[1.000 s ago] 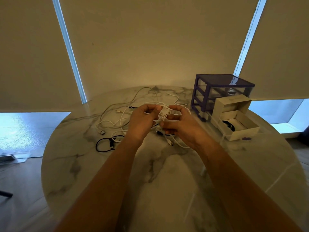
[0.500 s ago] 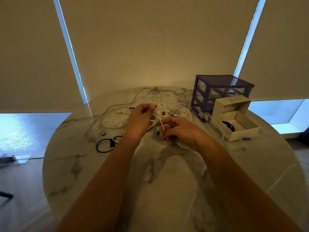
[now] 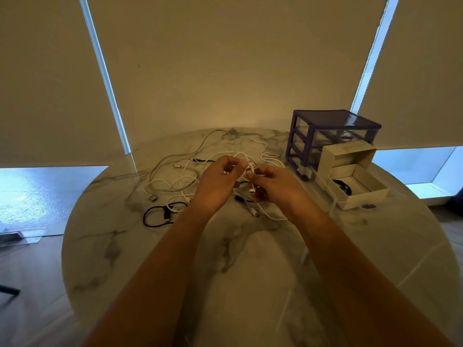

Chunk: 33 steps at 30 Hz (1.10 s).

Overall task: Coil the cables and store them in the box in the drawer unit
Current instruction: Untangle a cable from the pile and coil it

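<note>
Both hands meet above the middle of the round marble table (image 3: pixel 250 259). My left hand (image 3: pixel 218 182) and my right hand (image 3: pixel 273 185) each pinch part of a thin white cable (image 3: pixel 246 169) bunched in small loops between the fingertips; a white plug hangs under my right hand. More white cables (image 3: pixel 175 179) lie tangled on the table behind and left. A short black cable (image 3: pixel 156 216) lies looped at the left. The purple drawer unit (image 3: pixel 330 136) stands at the right, with an open white box (image 3: pixel 360 186) in front of it that holds a dark coiled cable.
Cream roller blinds hang behind the table, with bright strips of window at the lower left and right. The table's far edge runs close behind the cable pile. A small purple piece (image 3: pixel 368 206) lies by the box.
The hands drew slightly apart half a second ago and have come back together, still working the white cable between the fingertips. The rest of the table is unchanged.
</note>
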Available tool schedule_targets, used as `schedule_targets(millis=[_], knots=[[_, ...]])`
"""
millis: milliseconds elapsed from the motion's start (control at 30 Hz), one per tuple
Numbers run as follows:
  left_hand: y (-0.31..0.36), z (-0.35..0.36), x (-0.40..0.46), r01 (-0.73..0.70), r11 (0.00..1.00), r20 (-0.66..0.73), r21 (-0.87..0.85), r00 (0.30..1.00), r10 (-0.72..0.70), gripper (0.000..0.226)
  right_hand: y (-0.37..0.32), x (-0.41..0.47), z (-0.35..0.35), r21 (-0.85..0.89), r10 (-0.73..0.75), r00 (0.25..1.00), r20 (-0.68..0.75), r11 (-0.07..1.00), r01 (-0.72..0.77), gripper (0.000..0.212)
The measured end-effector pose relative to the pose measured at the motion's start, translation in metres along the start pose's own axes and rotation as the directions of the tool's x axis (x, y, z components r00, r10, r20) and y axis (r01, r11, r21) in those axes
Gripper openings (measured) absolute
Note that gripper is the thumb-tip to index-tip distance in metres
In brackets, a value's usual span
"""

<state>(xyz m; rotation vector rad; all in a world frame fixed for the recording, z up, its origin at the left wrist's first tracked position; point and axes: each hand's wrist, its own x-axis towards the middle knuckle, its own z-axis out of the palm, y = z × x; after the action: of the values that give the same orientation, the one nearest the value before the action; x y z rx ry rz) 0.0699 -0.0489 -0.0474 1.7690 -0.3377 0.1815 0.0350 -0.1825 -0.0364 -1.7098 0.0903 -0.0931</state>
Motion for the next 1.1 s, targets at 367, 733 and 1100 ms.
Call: schedule_targets(millis=[367, 733, 1100], knots=[[-0.0028, -0.0019, 0.0016, 0.001, 1.0, -0.105, -0.026, 0.994, -0.004, 0.017, 0.0001, -0.0011, 0.0014, -0.016, 0.074, 0.995, -0.064, 0.997, -0.075, 0.024], [0.0024, -0.0028, -0.0039, 0.034, 0.998, 0.115, -0.043, 0.993, -0.029, 0.021, 0.0019, 0.0005, -0.0016, -0.245, -0.132, 0.951, -0.28, 0.968, 0.063, 0.021], [0.0046, -0.0067, -0.0038, 0.077, 0.996, 0.09, -0.036, 0.993, -0.073, 0.016, 0.0043, -0.0006, 0.0025, -0.417, -0.348, 0.908, -0.234, 0.879, 0.229, 0.016]])
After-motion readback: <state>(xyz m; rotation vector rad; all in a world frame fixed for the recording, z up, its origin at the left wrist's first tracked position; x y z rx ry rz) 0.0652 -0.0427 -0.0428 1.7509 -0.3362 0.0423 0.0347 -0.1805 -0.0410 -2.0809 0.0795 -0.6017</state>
